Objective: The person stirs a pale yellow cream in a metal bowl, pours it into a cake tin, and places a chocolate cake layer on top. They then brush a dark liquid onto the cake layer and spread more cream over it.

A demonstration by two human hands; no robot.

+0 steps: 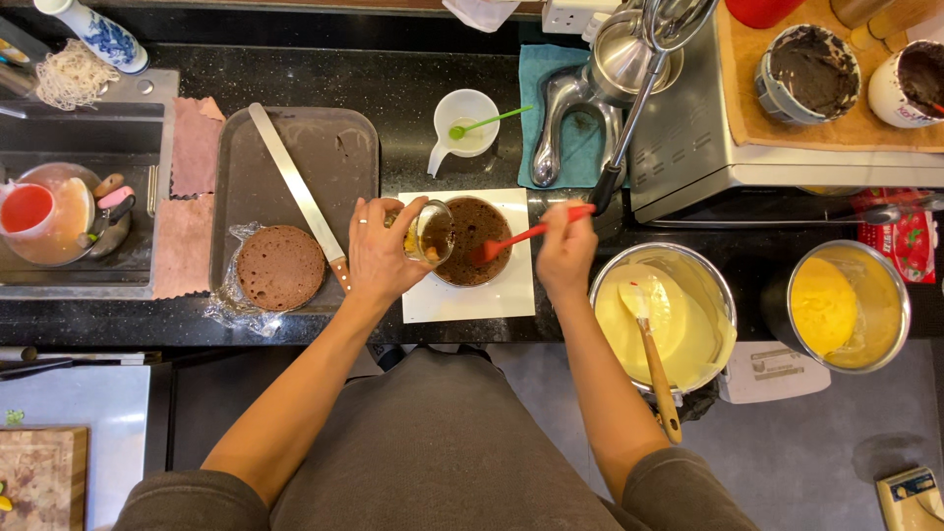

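A round chocolate cake layer point(480, 231) rests on a white square board point(472, 295) at the counter's front. My left hand point(382, 251) grips a small glass cup point(431, 233) tilted beside the cake's left edge. My right hand point(564, 248) holds a red silicone brush point(511, 239) whose head touches the top of the cake. A second brown cake layer point(280, 266) lies on plastic wrap on a grey tray point(339, 147) to the left.
A long cake knife point(295, 187) lies across the tray. A steel bowl of pale cream with a spatula point(678, 315) and a bowl of yellow cream point(846, 305) stand right. Small white cup with green spoon point(465, 126), sink point(59, 216), and toaster oven point(747, 147) behind.
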